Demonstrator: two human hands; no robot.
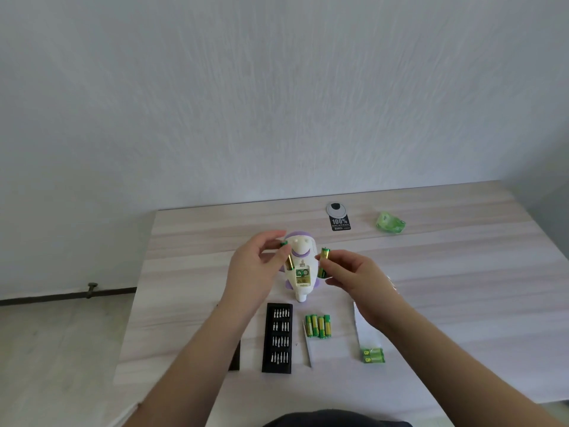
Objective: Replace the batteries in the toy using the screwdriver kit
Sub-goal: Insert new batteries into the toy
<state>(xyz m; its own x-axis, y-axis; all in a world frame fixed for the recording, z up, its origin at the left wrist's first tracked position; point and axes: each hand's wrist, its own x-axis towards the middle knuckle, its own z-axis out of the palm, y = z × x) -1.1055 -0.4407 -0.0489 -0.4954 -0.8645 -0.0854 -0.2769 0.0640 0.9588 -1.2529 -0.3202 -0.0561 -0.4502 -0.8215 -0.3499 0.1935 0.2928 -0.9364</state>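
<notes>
A white and purple toy (301,266) lies on the wooden table (462,272) with its battery compartment (302,277) open and green batteries showing inside. My left hand (255,272) holds a green and gold battery (288,257) just left of the toy. My right hand (354,272) grips another battery (324,261) just right of it. The black screwdriver kit tray (277,337) with several bits lies in front of the toy. Several loose batteries (318,326) rest beside the tray.
A thin screwdriver (307,346) lies between tray and batteries. A wrapped battery pack (372,355) and a white sheet (366,331) sit to the right. A black tag (338,217) and crumpled green wrap (390,222) lie near the far edge by the wall.
</notes>
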